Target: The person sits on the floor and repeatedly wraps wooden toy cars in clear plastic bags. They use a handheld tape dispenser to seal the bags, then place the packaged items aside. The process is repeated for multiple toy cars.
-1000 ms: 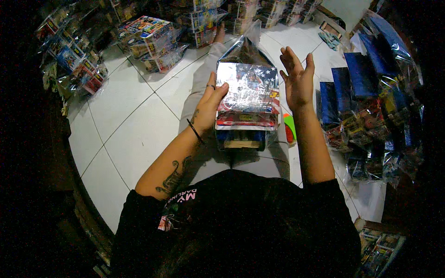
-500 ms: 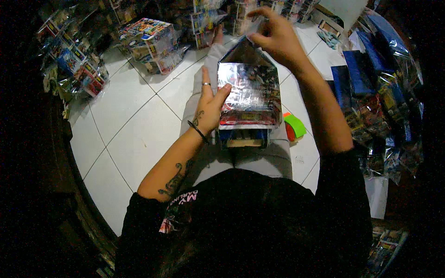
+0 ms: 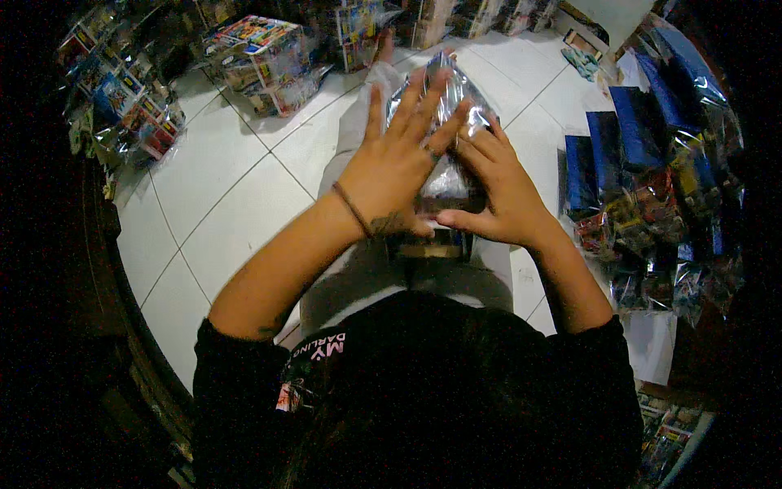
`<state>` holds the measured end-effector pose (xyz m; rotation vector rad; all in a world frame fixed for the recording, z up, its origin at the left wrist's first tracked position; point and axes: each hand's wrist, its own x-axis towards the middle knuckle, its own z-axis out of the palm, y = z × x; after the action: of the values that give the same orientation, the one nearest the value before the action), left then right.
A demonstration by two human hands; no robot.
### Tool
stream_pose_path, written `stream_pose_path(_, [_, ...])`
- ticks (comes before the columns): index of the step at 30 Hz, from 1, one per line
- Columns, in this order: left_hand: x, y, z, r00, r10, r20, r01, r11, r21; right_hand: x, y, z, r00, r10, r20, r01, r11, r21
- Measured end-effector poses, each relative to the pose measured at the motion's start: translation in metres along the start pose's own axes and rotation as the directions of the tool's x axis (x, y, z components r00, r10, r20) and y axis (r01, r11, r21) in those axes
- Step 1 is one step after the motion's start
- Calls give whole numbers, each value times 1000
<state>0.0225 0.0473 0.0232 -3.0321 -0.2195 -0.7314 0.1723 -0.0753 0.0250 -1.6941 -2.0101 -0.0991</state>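
Observation:
A box in shiny clear plastic wrap (image 3: 448, 181) rests on my grey-trousered lap. The wrap rises to a crinkled peak at its far end. My left hand (image 3: 399, 159) lies across the top of it, fingers spread and stretched forward. Against the box's right side and top, my right hand (image 3: 498, 183) is also open, its thumb pointing inward near my left thumb. Between them, the hands cover most of the box's printed face. A tan strip (image 3: 428, 251) shows at the near end, below my thumbs.
Plastic-wrapped printed boxes (image 3: 265, 61) stand in stacks at the far left and along the back. At right lie rows of blue-ended wrapped packs (image 3: 635, 126). White floor tiles (image 3: 236, 191) surround my legs. A pale cloth (image 3: 580, 63) lies at the far right.
My right hand has come down from beyond the box's far end onto its right side. My left hand has shifted from the left side to lie flat on top. The green-and-orange item is now out of sight.

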Motion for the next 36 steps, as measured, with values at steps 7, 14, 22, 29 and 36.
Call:
stream_pose_path(7, [8, 1, 1, 978, 160, 137, -156, 987, -40, -46, 56, 0, 986, 143, -91, -69, 828, 557])
stream_pose_path(14, [-26, 29, 7, 991, 34, 130, -27, 998, -59, -209, 167, 109, 331, 921, 203, -865, 383, -325])
stream_pose_path(22, [-30, 36, 11, 995, 6, 96, -10, 999, 42, -247, 235, 90, -79, 991, 105, -939, -109, 325])
stream_pose_path(29, [-34, 38, 15, 998, 13, 61, -15, 999, 37, -164, 152, -22, 512, 807, 294, -52, -312, 949])
stream_pose_path(36, [-40, 38, 11, 936, -54, 348, 103, 987, -123, 39, 39, -84, 906, 410, -104, -174, 587, 791])
